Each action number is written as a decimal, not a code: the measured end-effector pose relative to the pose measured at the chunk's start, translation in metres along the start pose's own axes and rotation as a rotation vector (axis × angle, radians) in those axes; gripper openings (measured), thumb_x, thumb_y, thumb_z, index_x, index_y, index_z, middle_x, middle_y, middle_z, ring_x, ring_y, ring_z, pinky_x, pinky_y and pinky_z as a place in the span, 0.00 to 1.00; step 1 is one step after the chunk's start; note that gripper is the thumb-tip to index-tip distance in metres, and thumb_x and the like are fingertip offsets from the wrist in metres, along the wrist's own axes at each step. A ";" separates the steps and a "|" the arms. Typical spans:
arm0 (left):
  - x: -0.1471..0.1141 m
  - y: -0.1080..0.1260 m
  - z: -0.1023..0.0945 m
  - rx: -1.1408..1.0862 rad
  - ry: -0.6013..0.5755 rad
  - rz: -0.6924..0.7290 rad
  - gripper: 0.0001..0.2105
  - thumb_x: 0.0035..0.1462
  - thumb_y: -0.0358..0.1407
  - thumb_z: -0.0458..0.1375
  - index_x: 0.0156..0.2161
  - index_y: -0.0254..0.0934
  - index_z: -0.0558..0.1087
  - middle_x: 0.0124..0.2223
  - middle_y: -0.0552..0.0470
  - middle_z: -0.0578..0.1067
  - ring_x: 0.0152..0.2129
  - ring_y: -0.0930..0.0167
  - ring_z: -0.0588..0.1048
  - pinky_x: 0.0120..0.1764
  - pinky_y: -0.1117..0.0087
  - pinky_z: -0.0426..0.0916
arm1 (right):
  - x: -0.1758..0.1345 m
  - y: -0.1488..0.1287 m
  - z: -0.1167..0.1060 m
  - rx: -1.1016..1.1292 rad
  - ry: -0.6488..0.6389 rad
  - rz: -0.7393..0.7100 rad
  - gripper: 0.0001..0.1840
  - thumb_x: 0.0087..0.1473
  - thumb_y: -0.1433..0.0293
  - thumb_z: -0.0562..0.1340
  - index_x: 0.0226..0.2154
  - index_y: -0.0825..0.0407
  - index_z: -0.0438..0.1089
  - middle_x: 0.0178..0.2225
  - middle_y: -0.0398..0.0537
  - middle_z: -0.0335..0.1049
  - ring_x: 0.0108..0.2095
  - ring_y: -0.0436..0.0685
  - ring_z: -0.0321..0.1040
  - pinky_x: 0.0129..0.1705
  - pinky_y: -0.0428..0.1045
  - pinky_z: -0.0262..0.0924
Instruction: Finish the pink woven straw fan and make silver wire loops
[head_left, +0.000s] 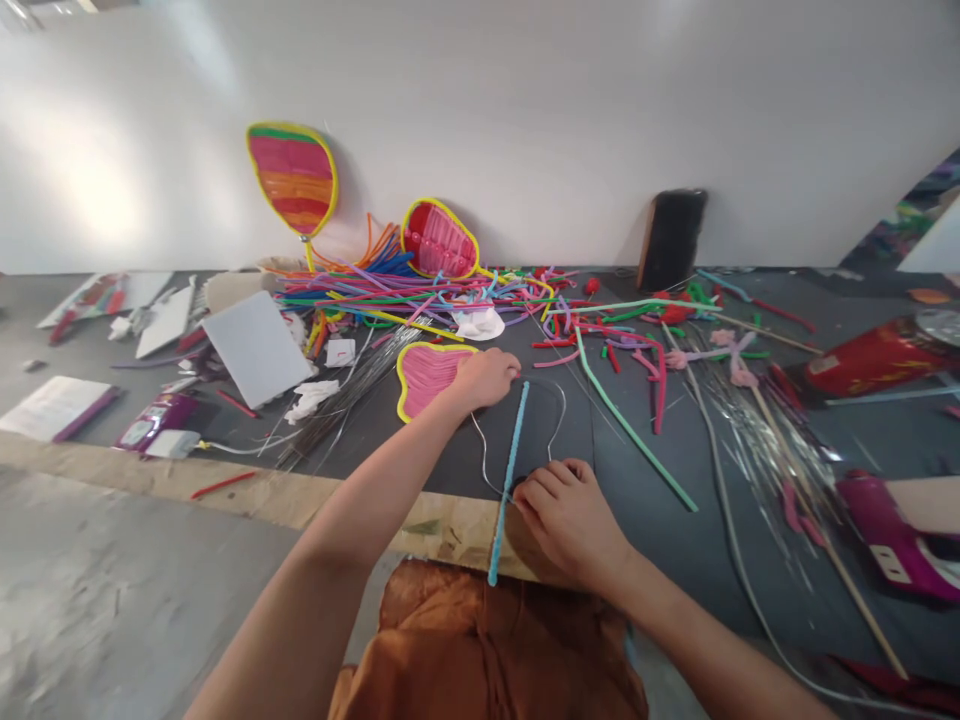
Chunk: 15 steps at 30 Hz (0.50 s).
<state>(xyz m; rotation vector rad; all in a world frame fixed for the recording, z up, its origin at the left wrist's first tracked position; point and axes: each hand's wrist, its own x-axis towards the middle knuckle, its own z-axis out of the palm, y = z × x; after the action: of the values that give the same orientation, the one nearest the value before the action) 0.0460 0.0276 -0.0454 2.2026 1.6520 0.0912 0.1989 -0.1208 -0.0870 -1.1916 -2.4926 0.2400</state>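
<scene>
A thin silver wire (563, 408), bent into a rounded outline, lies between my two hands at the table's near edge. My left hand (487, 380) has its fingers curled at the far side of the wire. Its wrist covers part of a pink panel with a yellow border (426, 378). My right hand (568, 510) is closed on the near side of the wire, with the fingertips partly hidden. A light blue pipe cleaner (513, 450) runs lengthwise across the outline, its near end reaching past the table edge, beside my right thumb.
Behind lies a heap of coloured pipe cleaners (420, 292). Two yellow-rimmed fan shapes, one striped (294, 180) and one pink (442, 240), lean at the white wall. A phone (671, 238) stands there too. Purple glue guns (892, 535) (159, 420), a cable (724, 500) and a red can (877, 355) lie around.
</scene>
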 end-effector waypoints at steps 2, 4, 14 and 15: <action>0.010 -0.005 -0.004 -0.006 -0.056 0.019 0.13 0.55 0.30 0.49 0.40 0.39 0.75 0.41 0.49 0.76 0.36 0.67 0.73 0.39 0.68 0.65 | 0.000 0.000 -0.001 0.003 -0.003 -0.002 0.06 0.55 0.72 0.57 0.29 0.50 0.68 0.27 0.44 0.69 0.32 0.54 0.59 0.41 0.53 0.43; 0.016 -0.009 -0.007 -0.010 -0.096 0.042 0.12 0.53 0.30 0.50 0.38 0.38 0.75 0.37 0.50 0.77 0.33 0.69 0.73 0.36 0.70 0.65 | 0.000 0.000 -0.002 0.010 -0.002 -0.001 0.06 0.55 0.71 0.57 0.29 0.50 0.68 0.27 0.44 0.69 0.32 0.54 0.58 0.41 0.53 0.43; 0.017 -0.002 -0.004 0.000 -0.092 0.060 0.09 0.51 0.32 0.54 0.35 0.39 0.76 0.35 0.52 0.78 0.32 0.69 0.74 0.35 0.72 0.64 | -0.003 0.000 -0.004 0.000 -0.022 -0.001 0.05 0.55 0.73 0.57 0.29 0.50 0.68 0.27 0.44 0.68 0.33 0.54 0.59 0.42 0.53 0.43; 0.017 0.000 -0.003 0.002 -0.090 0.064 0.09 0.50 0.32 0.55 0.35 0.39 0.76 0.36 0.52 0.78 0.32 0.69 0.74 0.35 0.72 0.64 | -0.004 -0.001 -0.004 -0.004 -0.021 0.000 0.05 0.55 0.73 0.57 0.29 0.51 0.68 0.27 0.44 0.68 0.32 0.54 0.59 0.42 0.53 0.43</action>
<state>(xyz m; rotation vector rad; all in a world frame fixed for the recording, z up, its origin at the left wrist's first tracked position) 0.0504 0.0443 -0.0456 2.2272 1.5347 0.0082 0.2021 -0.1241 -0.0836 -1.1969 -2.5119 0.2486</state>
